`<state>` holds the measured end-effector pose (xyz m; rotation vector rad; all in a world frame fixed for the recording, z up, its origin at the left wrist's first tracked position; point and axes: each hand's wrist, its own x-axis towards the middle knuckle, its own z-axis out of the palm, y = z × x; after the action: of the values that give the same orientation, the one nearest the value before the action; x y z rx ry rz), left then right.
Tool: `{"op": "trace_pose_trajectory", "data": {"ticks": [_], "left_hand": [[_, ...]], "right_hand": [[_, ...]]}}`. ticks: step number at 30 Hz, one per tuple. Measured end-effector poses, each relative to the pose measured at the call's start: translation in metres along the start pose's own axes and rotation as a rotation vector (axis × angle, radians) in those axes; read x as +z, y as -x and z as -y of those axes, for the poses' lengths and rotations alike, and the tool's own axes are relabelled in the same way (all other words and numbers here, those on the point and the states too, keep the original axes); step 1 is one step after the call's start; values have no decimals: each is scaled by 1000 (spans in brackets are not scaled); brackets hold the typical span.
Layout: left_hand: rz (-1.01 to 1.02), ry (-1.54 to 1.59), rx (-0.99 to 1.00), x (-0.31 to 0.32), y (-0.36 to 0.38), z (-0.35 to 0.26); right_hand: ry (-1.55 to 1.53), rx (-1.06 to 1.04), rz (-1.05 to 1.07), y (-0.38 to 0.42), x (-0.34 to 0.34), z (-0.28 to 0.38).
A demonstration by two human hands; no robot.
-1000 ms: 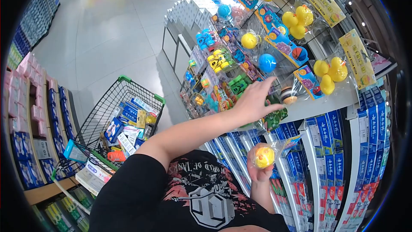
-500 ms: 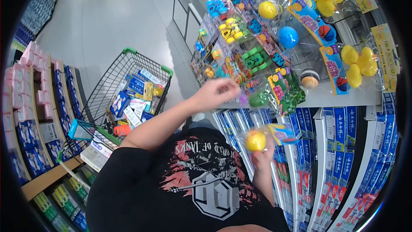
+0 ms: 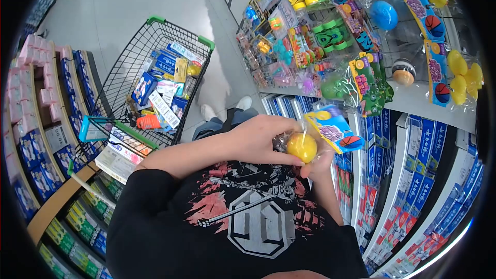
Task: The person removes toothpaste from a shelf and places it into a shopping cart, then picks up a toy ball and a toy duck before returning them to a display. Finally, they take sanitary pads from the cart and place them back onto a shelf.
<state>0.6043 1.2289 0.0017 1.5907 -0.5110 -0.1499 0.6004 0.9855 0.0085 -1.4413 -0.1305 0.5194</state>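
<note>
A yellow ball (image 3: 301, 146) in clear plastic wrap is between my two hands, in front of my black shirt. My left hand (image 3: 263, 140) is closed on the ball's left side, its thumb along the lower edge. On the right, my right hand (image 3: 321, 158) grips the same wrapped ball, partly hidden behind it and its card. The blue printed header card (image 3: 335, 130) sticks out to the upper right, with a basketball picture on it.
A wire cart (image 3: 129, 70) with green corners holds boxes and packets at the left. Hanging toys, among them a blue ball (image 3: 383, 15) and green toys (image 3: 331, 36), fill the upper right. Shelves of blue boxes (image 3: 419, 175) stand below them; pink packages (image 3: 31, 90) line the far left.
My left hand has come down and right from near the hanging toys and closed on the wrapped ball. The ball has moved slightly up in view, and the view has shifted.
</note>
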Motion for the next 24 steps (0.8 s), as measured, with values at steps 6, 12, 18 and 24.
{"op": "trace_pose_trajectory", "data": {"ticks": [6, 12, 18, 24], "left_hand": [[-115, 90, 141, 13, 7, 13], [-117, 127, 112, 21, 9, 23], [-115, 157, 107, 23, 11, 21], [-38, 186, 69, 15, 13, 11]], "right_hand": [[146, 95, 35, 9, -4, -5], [263, 62, -19, 9, 1, -3], [264, 66, -117, 18, 7, 1], [460, -65, 218, 13, -32, -9]]}}
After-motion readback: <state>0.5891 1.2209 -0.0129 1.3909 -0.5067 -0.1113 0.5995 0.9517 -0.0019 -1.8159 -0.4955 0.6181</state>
